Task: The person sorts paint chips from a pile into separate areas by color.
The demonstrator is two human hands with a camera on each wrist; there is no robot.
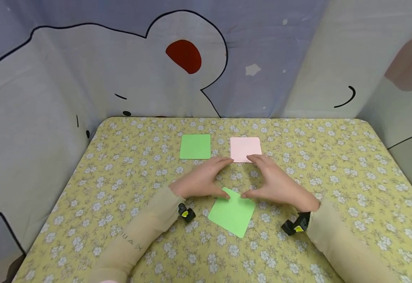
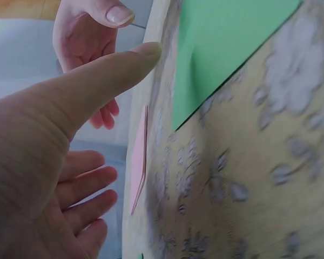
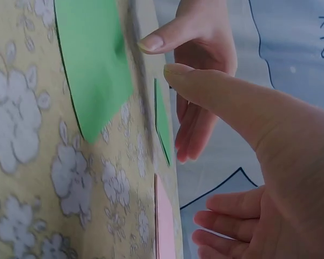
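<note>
A light green square card (image 1: 232,216) lies turned at an angle on the flowered cloth, close to the person. Over its far edge hover both hands, held apart with palms facing each other. The left hand (image 1: 203,179) has its thumb (image 2: 113,70) extended and its fingers relaxed, gripping nothing. Mirroring it, the right hand (image 1: 276,181) also holds nothing, its thumb (image 3: 216,89) pointing inward. Both wrist views show a gap between the thumbs and the card. Farther back lie a pink square card (image 1: 245,146), near the right fingertips, and another green card (image 1: 195,147).
A yellow flowered cloth (image 1: 138,177) covers the table. Behind it and along the sides hangs a curtain (image 1: 128,67) with cartoon drawings. Small black wrist devices (image 1: 186,213) sit at both cuffs of the cream sleeves (image 1: 146,232).
</note>
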